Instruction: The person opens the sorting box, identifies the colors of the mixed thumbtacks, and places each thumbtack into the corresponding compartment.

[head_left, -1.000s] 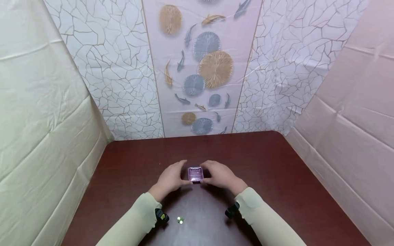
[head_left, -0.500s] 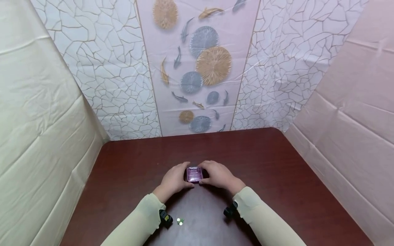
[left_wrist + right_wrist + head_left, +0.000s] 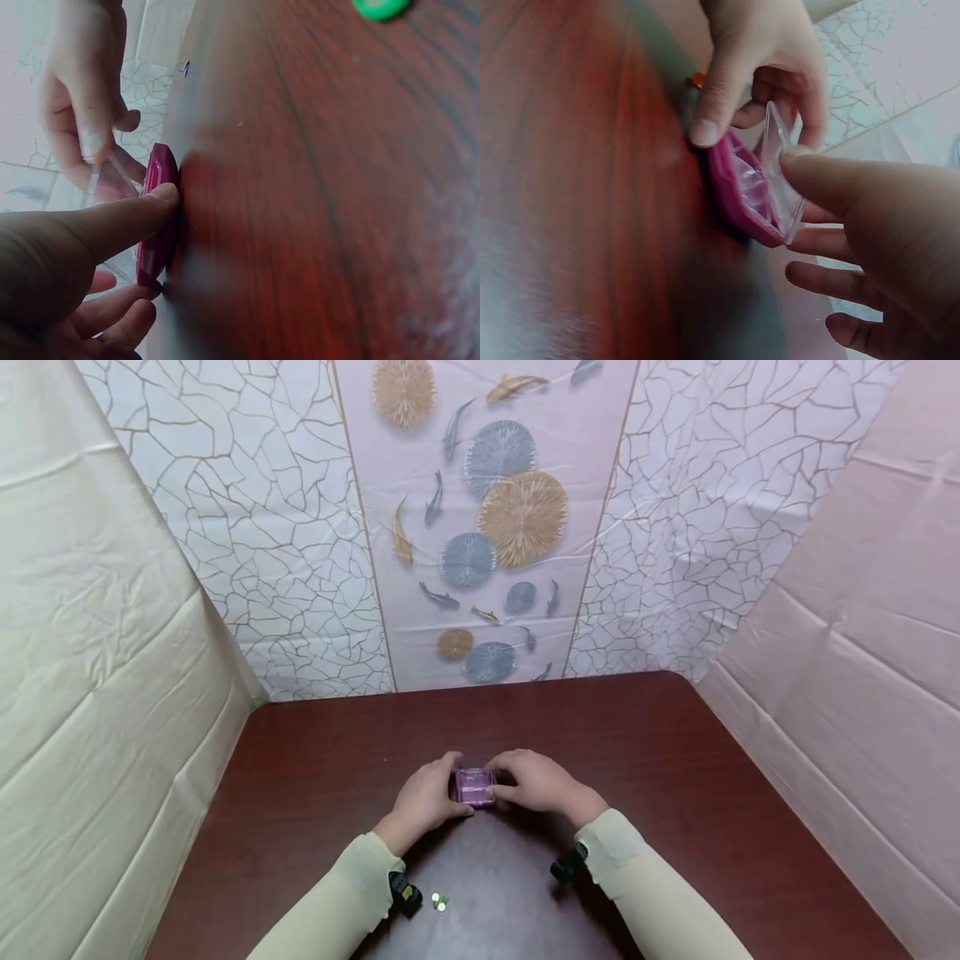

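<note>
A small magenta case (image 3: pixel 474 788) with a clear lid sits on the dark red table. My left hand (image 3: pixel 424 800) holds its base from the left; in the left wrist view the thumb presses the near rim of the magenta base (image 3: pixel 159 217). At the right side, my right hand (image 3: pixel 542 787) pinches the clear lid (image 3: pixel 784 191). The lid stands tilted partway up from the base, as the right wrist view shows. Inside the base are clear partitions or a clear insert; the contents cannot be made out.
Small green and white pieces (image 3: pixel 440 902) lie on the table nearer the body, between the forearms. A black wrist camera (image 3: pixel 405 893) is on the left sleeve, another camera (image 3: pixel 568 863) on the right. Cloth-covered walls (image 3: pixel 825 635) enclose the table.
The case's lid has gone from lying flat to tilted up. My right thumb has risen with it. The left hand closed in on the case earlier and now stays there.
</note>
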`<state>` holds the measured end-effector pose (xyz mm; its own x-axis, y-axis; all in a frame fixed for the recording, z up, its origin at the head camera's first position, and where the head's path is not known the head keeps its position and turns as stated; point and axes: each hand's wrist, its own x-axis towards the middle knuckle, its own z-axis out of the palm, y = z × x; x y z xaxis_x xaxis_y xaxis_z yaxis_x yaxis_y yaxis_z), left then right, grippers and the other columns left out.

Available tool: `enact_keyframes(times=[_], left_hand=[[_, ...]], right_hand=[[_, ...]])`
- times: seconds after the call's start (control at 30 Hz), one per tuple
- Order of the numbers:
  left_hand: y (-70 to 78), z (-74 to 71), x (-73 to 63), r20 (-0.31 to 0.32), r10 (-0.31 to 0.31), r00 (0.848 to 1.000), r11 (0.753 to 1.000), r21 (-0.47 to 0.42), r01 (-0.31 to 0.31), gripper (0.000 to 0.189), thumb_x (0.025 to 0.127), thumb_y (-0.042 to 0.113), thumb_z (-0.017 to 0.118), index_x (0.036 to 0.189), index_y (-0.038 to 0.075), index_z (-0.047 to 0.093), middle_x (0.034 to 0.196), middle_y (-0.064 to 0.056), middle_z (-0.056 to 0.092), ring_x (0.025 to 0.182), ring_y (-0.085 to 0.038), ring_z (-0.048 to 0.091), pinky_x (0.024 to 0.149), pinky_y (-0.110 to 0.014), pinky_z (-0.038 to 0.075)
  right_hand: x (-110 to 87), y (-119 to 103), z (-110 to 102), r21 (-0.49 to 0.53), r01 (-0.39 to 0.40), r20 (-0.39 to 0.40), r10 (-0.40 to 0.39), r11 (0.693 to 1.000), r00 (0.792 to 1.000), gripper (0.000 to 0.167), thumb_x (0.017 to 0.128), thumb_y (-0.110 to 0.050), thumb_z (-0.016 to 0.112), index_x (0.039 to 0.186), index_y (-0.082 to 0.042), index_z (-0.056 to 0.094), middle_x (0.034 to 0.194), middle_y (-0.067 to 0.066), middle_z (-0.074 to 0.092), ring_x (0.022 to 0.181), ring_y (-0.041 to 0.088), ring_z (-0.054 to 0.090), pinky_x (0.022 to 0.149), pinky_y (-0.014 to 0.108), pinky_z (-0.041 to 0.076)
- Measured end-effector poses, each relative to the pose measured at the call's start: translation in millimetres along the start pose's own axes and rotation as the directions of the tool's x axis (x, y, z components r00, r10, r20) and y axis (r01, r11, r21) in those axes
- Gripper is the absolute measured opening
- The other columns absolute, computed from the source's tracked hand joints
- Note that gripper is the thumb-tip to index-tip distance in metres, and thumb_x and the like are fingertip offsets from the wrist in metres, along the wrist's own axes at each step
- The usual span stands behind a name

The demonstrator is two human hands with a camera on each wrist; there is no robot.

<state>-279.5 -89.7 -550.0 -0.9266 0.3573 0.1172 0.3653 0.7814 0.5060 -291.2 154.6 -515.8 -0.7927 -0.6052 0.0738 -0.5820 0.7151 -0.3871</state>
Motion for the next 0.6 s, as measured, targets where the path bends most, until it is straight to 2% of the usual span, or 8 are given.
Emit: enact_keyframes(times=[0.23, 0.33, 0.37, 0.47, 0.57, 0.6], left_hand=[[-1.3, 2.6, 0.5, -0.019, -0.027, 0.999, 0.996, -0.086, 0.026, 0.104, 0.07, 0.035, 0.107, 0.152, 0.008, 0.05, 0.12, -0.007, 0.076, 0.105, -0.025, 0.072, 0.094, -0.048, 0.058], [-1.8, 4.1, 0.7, -0.034, -0.022, 0.999, 0.995, -0.099, 0.018, 0.105, 0.069, 0.032, 0.108, 0.151, 0.005, 0.049, 0.118, -0.007, 0.075, 0.102, -0.026, 0.071, 0.092, -0.05, 0.058], [-9.0, 9.1, 1.9, -0.046, 0.003, 0.999, 0.994, -0.108, -0.008, 0.107, 0.069, 0.035, 0.108, 0.153, 0.006, 0.048, 0.118, -0.007, 0.075, 0.102, -0.025, 0.071, 0.093, -0.048, 0.058], [-8.2, 8.7, 1.6, -0.049, 0.009, 0.999, 0.994, -0.112, -0.014, 0.109, 0.068, 0.032, 0.109, 0.153, 0.004, 0.047, 0.115, -0.006, 0.075, 0.101, -0.024, 0.07, 0.093, -0.049, 0.058], [-7.6, 8.2, 1.8, -0.042, -0.007, 0.999, 0.993, -0.121, 0.002, 0.11, 0.068, 0.031, 0.109, 0.155, 0.004, 0.047, 0.115, -0.006, 0.074, 0.102, -0.024, 0.07, 0.095, -0.048, 0.058], [-0.2, 3.4, 0.9, -0.028, -0.038, 0.999, 0.992, -0.118, 0.034, 0.108, 0.068, 0.028, 0.108, 0.154, 0.003, 0.047, 0.114, -0.006, 0.073, 0.102, -0.025, 0.07, 0.095, -0.05, 0.057]], right_hand=[[8.2, 7.7, -7.4, 0.085, -0.025, -0.022, 0.027, 0.996, 0.999, 0.022, 0.109, -0.034, 0.071, 0.121, -0.018, 0.08, 0.11, -0.006, 0.079, 0.103, 0.015, 0.074, 0.096, 0.044, 0.059], [11.2, 8.1, -6.9, 0.107, -0.047, -0.037, 0.051, 0.993, 0.998, 0.019, 0.111, -0.033, 0.069, 0.118, -0.019, 0.08, 0.109, -0.007, 0.079, 0.103, 0.015, 0.074, 0.096, 0.044, 0.059], [12.2, 8.5, -6.1, 0.114, -0.053, -0.041, 0.058, 0.992, 0.997, 0.02, 0.111, -0.033, 0.068, 0.118, -0.02, 0.08, 0.108, -0.007, 0.079, 0.103, 0.015, 0.074, 0.095, 0.044, 0.059], [14.5, 8.5, -3.9, 0.136, -0.083, -0.048, 0.09, 0.987, 0.995, 0.021, 0.112, -0.034, 0.066, 0.118, -0.02, 0.079, 0.107, -0.008, 0.078, 0.101, 0.014, 0.073, 0.094, 0.043, 0.058], [17.4, 8.3, -1.8, 0.16, -0.111, -0.053, 0.121, 0.981, 0.991, 0.023, 0.113, -0.036, 0.064, 0.118, -0.019, 0.079, 0.104, -0.008, 0.076, 0.097, 0.012, 0.071, 0.092, 0.043, 0.058], [18.3, 7.5, -1.6, 0.171, -0.123, -0.054, 0.134, 0.978, 0.99, 0.023, 0.113, -0.036, 0.064, 0.118, -0.019, 0.079, 0.102, -0.009, 0.076, 0.095, 0.012, 0.07, 0.091, 0.043, 0.057]])
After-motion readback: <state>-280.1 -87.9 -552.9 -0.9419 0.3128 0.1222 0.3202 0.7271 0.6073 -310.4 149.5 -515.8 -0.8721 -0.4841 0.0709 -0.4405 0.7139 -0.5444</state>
